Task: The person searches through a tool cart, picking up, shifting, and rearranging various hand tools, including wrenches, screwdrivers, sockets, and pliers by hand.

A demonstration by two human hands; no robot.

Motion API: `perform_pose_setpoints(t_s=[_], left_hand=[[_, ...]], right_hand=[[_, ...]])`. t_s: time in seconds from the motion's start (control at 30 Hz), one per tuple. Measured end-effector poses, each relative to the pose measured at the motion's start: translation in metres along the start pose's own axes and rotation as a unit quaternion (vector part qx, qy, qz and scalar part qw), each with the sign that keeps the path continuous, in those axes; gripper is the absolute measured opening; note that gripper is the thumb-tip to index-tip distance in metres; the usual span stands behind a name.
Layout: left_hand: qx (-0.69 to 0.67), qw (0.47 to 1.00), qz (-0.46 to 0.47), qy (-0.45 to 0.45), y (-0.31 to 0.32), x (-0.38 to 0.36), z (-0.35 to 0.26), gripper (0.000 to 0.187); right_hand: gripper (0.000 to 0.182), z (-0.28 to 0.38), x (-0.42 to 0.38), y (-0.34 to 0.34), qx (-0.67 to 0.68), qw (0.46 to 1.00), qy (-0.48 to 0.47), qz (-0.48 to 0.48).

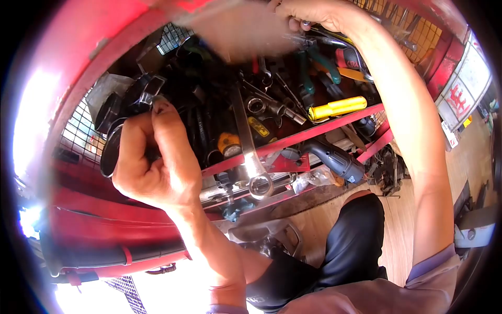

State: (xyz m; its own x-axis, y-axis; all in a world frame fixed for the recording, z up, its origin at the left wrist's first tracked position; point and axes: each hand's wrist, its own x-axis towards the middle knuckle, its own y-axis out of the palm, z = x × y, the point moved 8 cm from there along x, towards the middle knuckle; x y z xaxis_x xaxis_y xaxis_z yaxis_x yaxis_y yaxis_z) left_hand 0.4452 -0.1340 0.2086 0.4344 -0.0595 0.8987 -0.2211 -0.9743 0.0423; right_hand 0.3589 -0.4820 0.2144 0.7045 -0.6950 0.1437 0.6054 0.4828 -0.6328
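Head view: two hands [157, 167], one yellow torch [337, 108]

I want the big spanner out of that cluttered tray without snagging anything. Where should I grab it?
Grip the large spanner by its ring end, coming from the near, open side: that end overhangs the red tray's front rail and sits clear, while its upper shank runs under the heaped tools.

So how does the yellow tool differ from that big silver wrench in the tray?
The yellow tool is bright yellow and chunky; the big wrench is bare silver metal, flat and slim. The yellow tool lies almost level across the red tool tray, while the wrench runs lengthwise toward the person, its ring end poking past the tray's front edge. The wrench also looks clearly longer. Neither is touched by the left hand or the right hand.
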Motion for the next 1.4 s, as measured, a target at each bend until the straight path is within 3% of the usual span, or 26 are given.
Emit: perform_pose_setpoints(t_s=[0.23,0.47,0.5,0.6,0.63,0.73,0.77,0.9,1.0,1.1,1.4], left_hand=[[0.03,0.999,0.019,0.006,-0.002,0.001,-0.001,0.018],[0.035,0.999,-0.002,0.012,-0.001,0.0,-0.002,0.025],[0.034,0.999,-0.001,0.007,0.0,0.0,-0.002,0.024],[0.035,0.999,0.002,-0.007,0.0,-0.001,0.0,0.022],[0.037,0.999,0.004,-0.01,-0.001,-0.001,0.0,0.022],[0.048,0.999,0.011,-0.014,0.0,-0.001,0.0,0.021],[0.052,0.998,0.014,-0.015,0.0,0.0,0.0,0.021],[0.057,0.998,0.027,-0.016,0.0,0.0,0.007,0.021],[0.056,0.998,0.023,-0.012,0.001,0.0,0.008,0.021],[0.045,0.999,0.01,-0.005,0.001,-0.001,0.01,0.021],[0.026,0.999,0.019,-0.033,0.004,0.0,0.003,0.023]], right_hand=[[0.017,0.022,-0.024,-0.014,0.107,0.989,-0.059,-0.086],[0.017,0.019,-0.024,-0.021,0.19,0.948,-0.236,-0.093],[0.017,0.034,-0.039,-0.025,0.025,0.974,-0.171,-0.148],[0.019,0.032,-0.028,-0.024,-0.126,0.965,-0.156,-0.171],[0.017,0.025,-0.022,-0.022,-0.077,0.966,-0.163,-0.184],[0.016,0.051,-0.025,-0.018,-0.258,0.853,-0.35,-0.288],[0.014,0.053,-0.027,-0.017,-0.221,0.838,-0.392,-0.308],[0.013,0.064,-0.043,-0.024,-0.218,0.808,-0.397,-0.377],[0.014,0.048,-0.026,-0.032,-0.142,0.887,-0.32,-0.301],[0.015,0.062,-0.048,-0.033,-0.173,0.81,-0.417,-0.373],[0.014,0.065,-0.052,-0.036,-0.155,0.81,-0.419,-0.38]])
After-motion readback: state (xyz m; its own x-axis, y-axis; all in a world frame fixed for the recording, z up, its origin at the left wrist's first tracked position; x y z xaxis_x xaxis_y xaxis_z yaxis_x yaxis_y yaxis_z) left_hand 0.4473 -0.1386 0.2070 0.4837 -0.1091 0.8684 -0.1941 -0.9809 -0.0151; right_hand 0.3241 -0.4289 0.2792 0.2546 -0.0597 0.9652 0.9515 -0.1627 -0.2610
